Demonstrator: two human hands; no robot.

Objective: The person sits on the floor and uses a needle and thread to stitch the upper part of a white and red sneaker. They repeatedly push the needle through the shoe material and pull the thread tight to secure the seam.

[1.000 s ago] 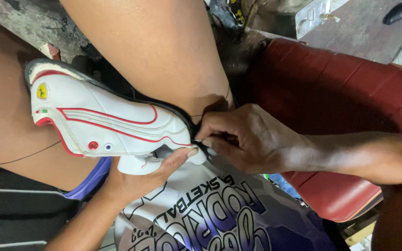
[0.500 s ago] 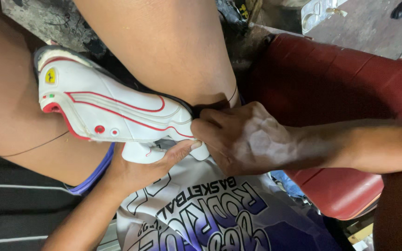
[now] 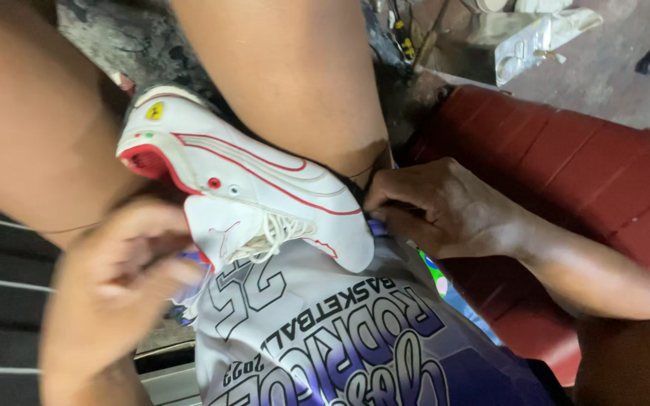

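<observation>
I am seeing a warm, fairly even light falling from above, soft and without hard glare. The white shoe (image 3: 250, 195) is coming through brightest, nearly washing out along its upper side, though its red lines are staying readable. The left hand (image 3: 114, 286) is smearing with motion blur, its fingers running together. The right hand (image 3: 445, 207) is showing sharp, knuckles and skin creases clear. Shadow is pooling in the gap above the shoe and under the red cushioned seat (image 3: 566, 173). The far concrete floor (image 3: 603, 68) is looking paler and slightly soft.
</observation>
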